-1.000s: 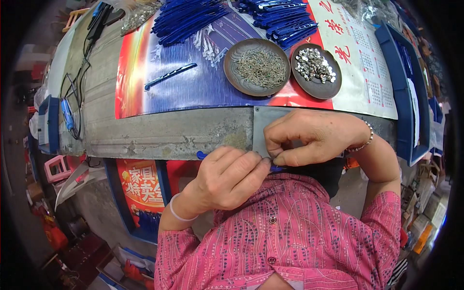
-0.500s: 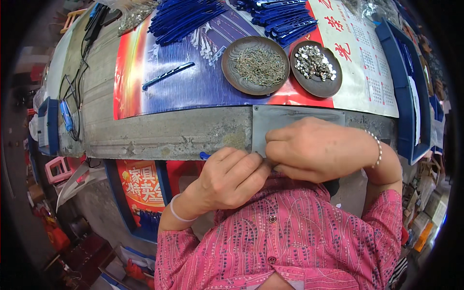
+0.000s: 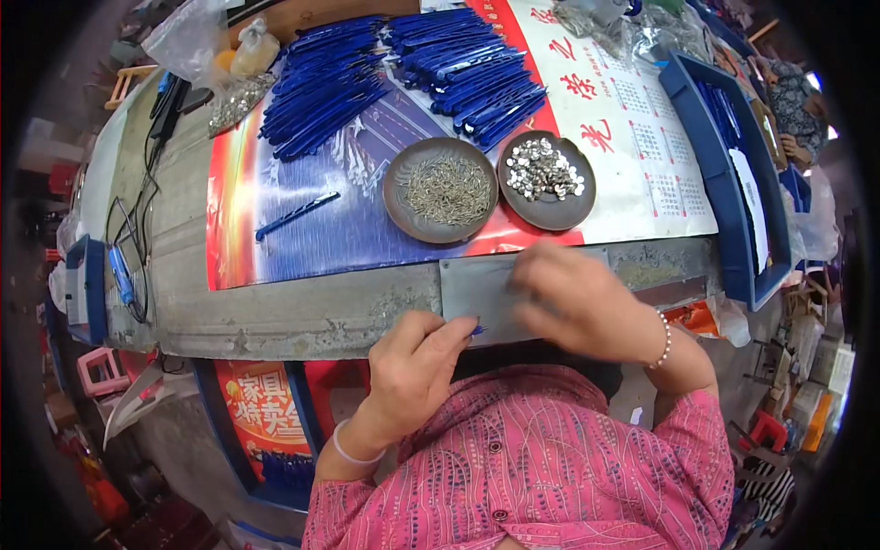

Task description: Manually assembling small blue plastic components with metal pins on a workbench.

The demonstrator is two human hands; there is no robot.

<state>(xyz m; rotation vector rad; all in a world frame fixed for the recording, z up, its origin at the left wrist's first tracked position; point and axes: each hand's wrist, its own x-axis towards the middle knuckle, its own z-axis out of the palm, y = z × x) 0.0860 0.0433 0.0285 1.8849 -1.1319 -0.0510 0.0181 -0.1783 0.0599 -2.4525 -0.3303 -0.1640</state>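
At the table's near edge my left hand [image 3: 414, 362] is closed, thumb and fingers pinching a slim blue piece [image 3: 478, 330]. Only its tip shows; the fingers hide the rest. My right hand [image 3: 573, 302] hovers beside it over a grey metal plate [image 3: 477, 284], and its fingers are smeared by motion. Beyond the hands stand a dark round dish [image 3: 396, 206] of small metal pins [image 3: 449, 190] and a second dark dish [image 3: 587, 203] of small shiny discs [image 3: 544, 170]. One slim blue strip [image 3: 298, 215] lies alone on the printed sheet.
Two piles of blue strips, a left pile [image 3: 325, 87] and a right pile [image 3: 467, 73], cover the far sheet. A blue tray [image 3: 752, 275] stands at the right. Cables [image 3: 137, 220] run along the left side. Below the edge is an open blue drawer [image 3: 215, 403].
My hands, close together before, have parted; my right hand is now in fast motion. A blue tip shows at my left fingertips. The whole view has shifted, showing more of the far table.
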